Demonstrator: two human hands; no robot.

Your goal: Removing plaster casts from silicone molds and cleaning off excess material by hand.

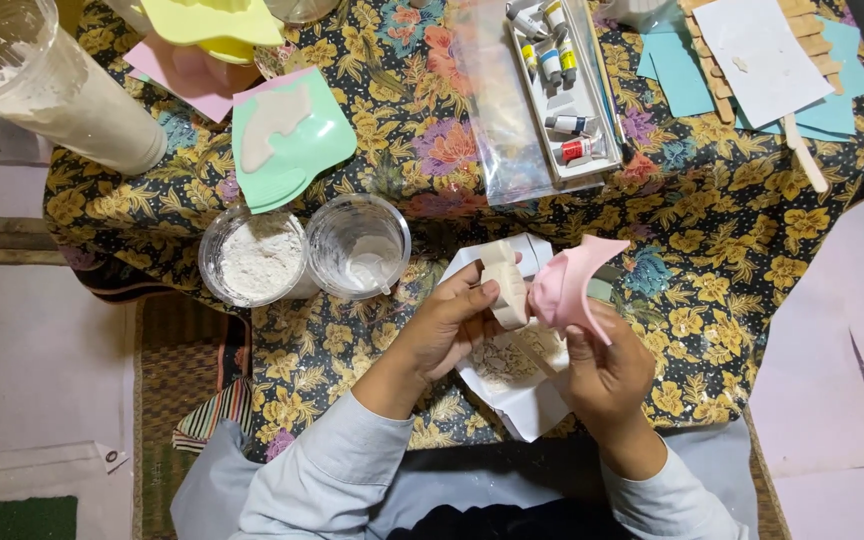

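Above the lap, over a sheet of white paper (512, 395) dusted with crumbs. Left hand (447, 325) closed around a pale cream cast piece (505, 290), thumb pressed on its upper face, fingers curled beneath; piece upright, standing just past the fingertips. Right hand (607, 370) pinching a soft pink mould (567, 285) from below, fingers narrow around its lower tip, mould flaring up and left of the hand. Cast piece and pink mould touching, side by side between both hands, near the table's front edge. Grey sleeves on both forearms.

Left of the hands, well apart from them: two clear plastic cups side by side, one cup of white powder (257, 258), one cup with white paste (360, 248) at the bottom and smeared walls. Farther back, a green mould (292, 140) holding a whitish fish-like casting, resting partly on pink paper. At far left, a tall clear tumbler (47, 85) tipped on its side, coated white inside. At the back centre, a clear bag with a tray of paint tubes (557, 95). At the back right, teal and white paper sheets and wooden sticks (807, 155). Beneath everything, a floral tablecloth (732, 230) in yellow and black.
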